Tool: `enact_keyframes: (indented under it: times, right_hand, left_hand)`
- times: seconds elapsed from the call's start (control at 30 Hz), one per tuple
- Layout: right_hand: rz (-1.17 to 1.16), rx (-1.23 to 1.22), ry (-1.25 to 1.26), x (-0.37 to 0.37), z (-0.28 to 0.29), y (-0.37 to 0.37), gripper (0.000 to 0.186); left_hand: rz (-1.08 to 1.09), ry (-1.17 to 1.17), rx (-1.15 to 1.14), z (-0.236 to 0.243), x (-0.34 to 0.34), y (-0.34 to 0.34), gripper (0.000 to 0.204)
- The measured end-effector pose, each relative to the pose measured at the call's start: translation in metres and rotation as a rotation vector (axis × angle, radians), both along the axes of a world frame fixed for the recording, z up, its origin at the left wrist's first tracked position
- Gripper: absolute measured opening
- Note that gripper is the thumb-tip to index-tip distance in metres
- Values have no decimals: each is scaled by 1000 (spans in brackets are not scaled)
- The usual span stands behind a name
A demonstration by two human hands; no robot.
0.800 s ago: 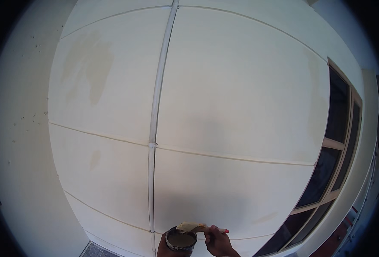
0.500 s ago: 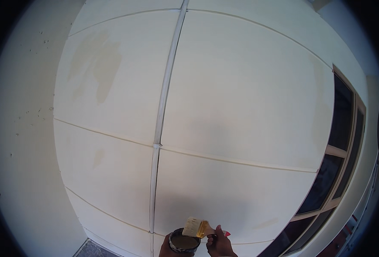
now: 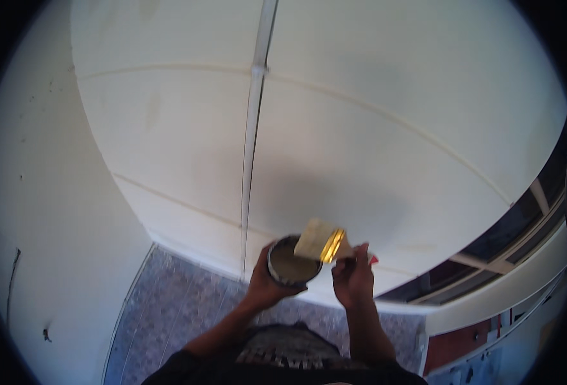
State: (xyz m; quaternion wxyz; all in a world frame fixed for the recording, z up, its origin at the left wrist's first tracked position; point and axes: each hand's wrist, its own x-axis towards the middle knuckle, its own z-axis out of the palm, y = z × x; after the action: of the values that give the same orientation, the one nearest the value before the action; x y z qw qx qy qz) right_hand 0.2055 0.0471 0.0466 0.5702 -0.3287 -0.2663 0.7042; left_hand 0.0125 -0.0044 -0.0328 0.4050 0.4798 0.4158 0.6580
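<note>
My left hand (image 3: 264, 282) is wrapped round the side of a round paint can (image 3: 290, 268) with beige-brown paint inside and a smeared rim. A wide paintbrush (image 3: 317, 240) with pale bristles, a gold metal band and a red-tipped handle is gripped in my right hand (image 3: 354, 276). Its bristles hang over the can's right side; whether they touch the rim or the paint I cannot tell. Ahead stands a cream wall (image 3: 386, 160) with raised horizontal lines.
A thin white pipe (image 3: 254, 109) runs down the wall. Another wall (image 3: 40, 212), with a small fitting (image 3: 47, 335), stands at the left. Speckled tiles (image 3: 168, 308) cover the floor below. Dark, wood-framed windows (image 3: 517, 224) are at the right, above a pale ledge (image 3: 476, 314).
The view has tilted down, so my forearms and the floor show now. Can and brush appear higher in the picture, both still held.
</note>
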Motion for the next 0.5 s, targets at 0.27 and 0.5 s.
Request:
enact_keyframes:
  times: [0.27,0.5]
  right_hand:
    - [107,-112,182,-4,12,-12,40]
    - [87,-43,267,-8,27,-14,42]
  left_hand:
    - [-28,43,-55,16,-5,-17,116]
    - [-35,30,-30,5,-6,-23,117]
